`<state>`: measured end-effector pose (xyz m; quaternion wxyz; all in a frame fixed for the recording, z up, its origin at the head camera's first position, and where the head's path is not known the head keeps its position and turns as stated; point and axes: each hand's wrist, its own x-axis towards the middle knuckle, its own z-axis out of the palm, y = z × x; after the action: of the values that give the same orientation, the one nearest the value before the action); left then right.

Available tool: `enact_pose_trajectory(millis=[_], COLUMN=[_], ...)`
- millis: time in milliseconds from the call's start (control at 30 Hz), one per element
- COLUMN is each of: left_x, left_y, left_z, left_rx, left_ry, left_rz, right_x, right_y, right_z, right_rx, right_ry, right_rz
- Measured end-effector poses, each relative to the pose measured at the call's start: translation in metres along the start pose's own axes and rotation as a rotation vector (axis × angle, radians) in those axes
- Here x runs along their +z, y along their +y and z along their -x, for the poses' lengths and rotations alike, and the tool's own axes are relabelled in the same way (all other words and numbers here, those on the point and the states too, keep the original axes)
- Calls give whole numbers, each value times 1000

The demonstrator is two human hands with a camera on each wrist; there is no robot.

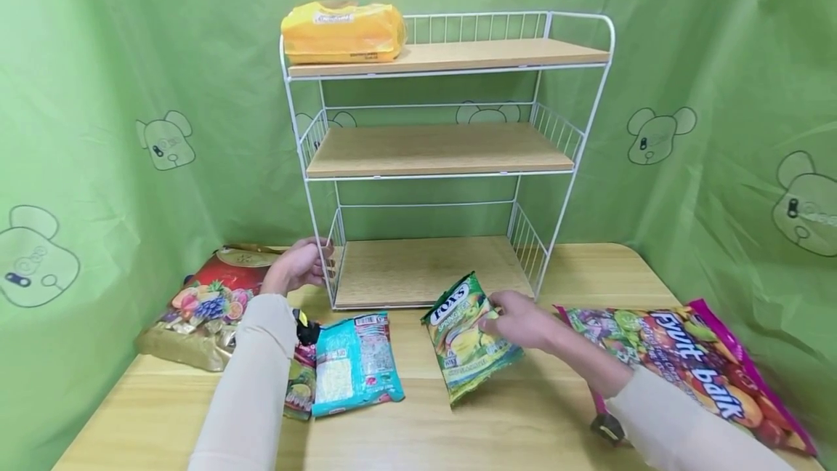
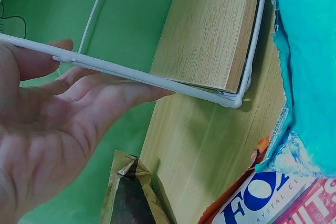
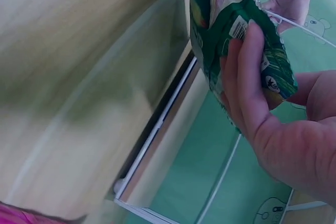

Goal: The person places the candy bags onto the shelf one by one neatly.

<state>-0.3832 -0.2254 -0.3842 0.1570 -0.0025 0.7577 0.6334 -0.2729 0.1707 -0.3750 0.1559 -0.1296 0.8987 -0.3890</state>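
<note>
My right hand (image 1: 521,320) pinches a green Fox's candy bag (image 1: 461,340) by its right side, lifted and tilted before the rack's bottom shelf. In the right wrist view, the fingers (image 3: 251,77) lie across the back of this bag (image 3: 226,35). At the left side of the white wire rack (image 1: 312,216), my left hand (image 1: 302,265) touches the upright, its extended fingers passing behind the wire. The left wrist view shows the palm (image 2: 63,124) facing the camera, with the white wire (image 2: 131,77) crossing over the fingers.
A yellow packet (image 1: 343,35) sits on the top shelf's left end. A turquoise bag (image 1: 360,365) partly covers another candy bag (image 1: 299,387). The red and gold fruit bag (image 1: 203,311) lies left, a Fruit balk bag (image 1: 700,362) right. Green curtains (image 1: 216,93) surround the table (image 1: 425,427).
</note>
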Motion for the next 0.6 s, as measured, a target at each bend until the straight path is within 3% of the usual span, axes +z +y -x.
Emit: enact_pose_trajectory(millis=[233,600], left_x=[1,1], left_y=[0,1], left_z=[1,1], left_rx=[-3,-2], left_ry=[5,0], left_rz=[-2,11], right_x=[-16,-65], right_y=[-15,-64], right_z=[5,23], right_rx=[3,-51], right_ry=[40,60], right_rz=[-29,63])
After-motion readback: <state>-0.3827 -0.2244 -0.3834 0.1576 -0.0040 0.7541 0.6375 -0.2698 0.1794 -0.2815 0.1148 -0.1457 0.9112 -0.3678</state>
